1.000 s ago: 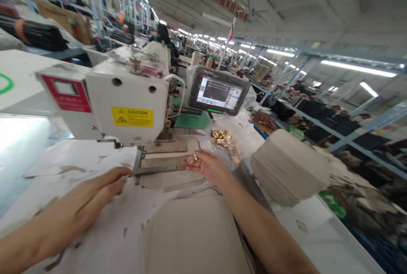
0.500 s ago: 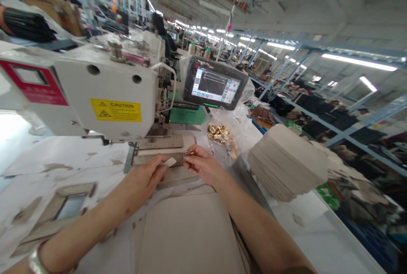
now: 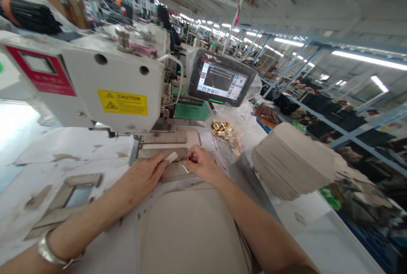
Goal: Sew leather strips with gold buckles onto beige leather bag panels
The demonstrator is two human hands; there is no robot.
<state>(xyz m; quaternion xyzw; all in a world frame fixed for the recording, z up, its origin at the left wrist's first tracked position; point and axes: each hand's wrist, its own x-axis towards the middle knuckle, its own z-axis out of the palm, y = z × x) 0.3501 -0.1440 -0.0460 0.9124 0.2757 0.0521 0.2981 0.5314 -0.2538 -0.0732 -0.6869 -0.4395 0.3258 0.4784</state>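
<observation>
My left hand (image 3: pixel 149 171) pinches a short beige strip (image 3: pixel 172 157) between thumb and fingers, its free end pointing up and right. Facing it, my right hand (image 3: pixel 203 166) has its fingertips closed on a small shiny metal buckle (image 3: pixel 185 167), partly hidden by the fingers. Strip and buckle are close together; whether they touch I cannot tell. Both hands are just in front of the clamp plate (image 3: pixel 163 137) of a white sewing machine (image 3: pixel 127 70). Beneath my forearms lies a pile of beige panels (image 3: pixel 193 227) with rounded corners.
A clear plastic bag of gold metal fittings (image 3: pixel 225 134) lies beyond my right hand. A lit control screen (image 3: pixel 219 77) stands behind it. At right rises a tall stack of beige pieces (image 3: pixel 289 159). A rectangular frame template (image 3: pixel 57 206) lies at left.
The buckle in my right hand has turned and now hangs lower beneath the fingertips. My left hand still holds the strip, now tilted closer to the right hand. The view has shifted slightly.
</observation>
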